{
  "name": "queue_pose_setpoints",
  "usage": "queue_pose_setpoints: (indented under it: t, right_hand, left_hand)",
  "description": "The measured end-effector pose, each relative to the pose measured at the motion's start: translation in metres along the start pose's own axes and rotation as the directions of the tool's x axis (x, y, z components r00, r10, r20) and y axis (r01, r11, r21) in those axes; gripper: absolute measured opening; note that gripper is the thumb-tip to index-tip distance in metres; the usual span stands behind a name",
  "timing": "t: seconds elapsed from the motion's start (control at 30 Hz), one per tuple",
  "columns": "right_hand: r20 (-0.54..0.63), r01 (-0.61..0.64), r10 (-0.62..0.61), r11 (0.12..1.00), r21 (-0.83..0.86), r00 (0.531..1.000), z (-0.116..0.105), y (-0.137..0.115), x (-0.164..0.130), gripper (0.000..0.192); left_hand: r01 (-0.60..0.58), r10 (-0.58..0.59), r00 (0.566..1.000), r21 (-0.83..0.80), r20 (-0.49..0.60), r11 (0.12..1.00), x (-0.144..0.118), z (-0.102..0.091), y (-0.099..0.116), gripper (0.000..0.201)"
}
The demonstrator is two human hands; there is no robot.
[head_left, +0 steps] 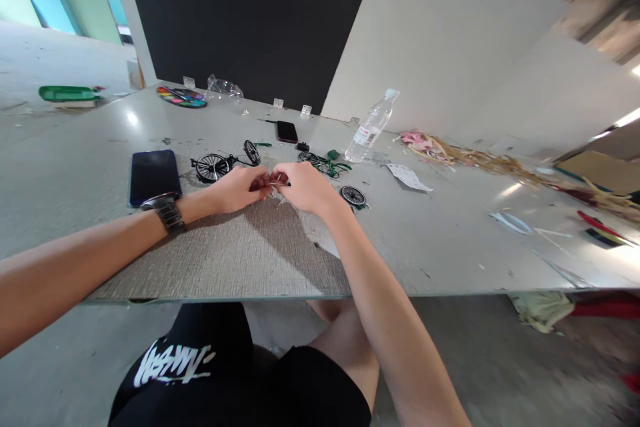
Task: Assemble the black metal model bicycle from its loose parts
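My left hand (241,188), with a dark watch on the wrist, and my right hand (303,187) meet over the near middle of the table. Their fingertips pinch together around a thin pale piece (277,184), mostly hidden by the fingers. Just beyond my left hand lies a black model bicycle (213,167) with spoked wheels. Past my right hand are green model bicycle parts (334,165) with a dark wheel, and a loose spoked wheel (353,196) rests nearer, beside my right wrist.
A dark tablet or phone (155,177) lies left of my wrist. Farther back are a smaller phone (287,131), a paint palette (182,97) and a tilted plastic bottle (373,125). Rightward are a paper slip (409,177), straw-like strands (465,155) and red-handled tool (603,227).
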State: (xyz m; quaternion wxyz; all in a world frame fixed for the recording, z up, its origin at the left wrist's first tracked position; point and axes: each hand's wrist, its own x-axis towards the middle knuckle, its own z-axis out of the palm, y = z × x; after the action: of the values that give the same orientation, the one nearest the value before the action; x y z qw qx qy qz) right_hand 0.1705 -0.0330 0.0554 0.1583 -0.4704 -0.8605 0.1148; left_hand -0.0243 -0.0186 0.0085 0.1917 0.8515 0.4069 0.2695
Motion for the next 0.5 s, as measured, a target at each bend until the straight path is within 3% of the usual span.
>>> queue_pose_setpoints:
  t: [0.5]
  right_hand:
    - [0.043, -0.016, 0.019, 0.997, -0.070, 0.999, -0.006, -0.011, -0.003, 0.009]
  left_hand:
    - [-0.017, 0.017, 1.000, 0.046, 0.005, 0.999, 0.000, -0.001, 0.001, 0.018]
